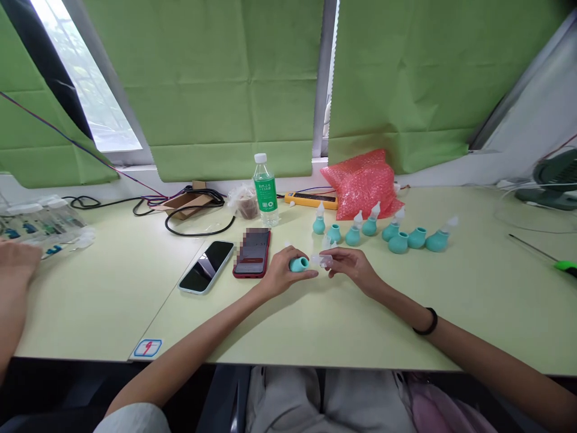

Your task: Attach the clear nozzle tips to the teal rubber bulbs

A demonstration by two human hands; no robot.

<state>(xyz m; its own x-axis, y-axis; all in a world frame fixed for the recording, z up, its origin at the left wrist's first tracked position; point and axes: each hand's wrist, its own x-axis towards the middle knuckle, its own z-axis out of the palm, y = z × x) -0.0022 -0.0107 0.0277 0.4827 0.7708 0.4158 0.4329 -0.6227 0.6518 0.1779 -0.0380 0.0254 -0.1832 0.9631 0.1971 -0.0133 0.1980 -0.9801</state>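
Just in front of the red phone (252,252), both of the person's hands meet low over the pale green table (451,300). Left hand (282,272) is closed around a teal rubber bulb (298,264), its open mouth turned toward the right hand (351,264), whose fingertips pinch a small clear nozzle (321,260) right at that mouth; whether the two parts already touch is hard to tell. Such a bulb looks light and soft, likely to dent under a hard squeeze, so a hold around its round body seems safest, while the nozzle looks stiff, smooth and a little slippery, best pinched at its wider base. Beyond the phone and to its right stands a row of finished bulbs (396,236) before a pink bubble-wrap bag (363,180). A water bottle (265,191) stands just behind the phone, a second, black-screened phone (206,266) lies to its left, and another person's hand (15,264) rests far left of it.
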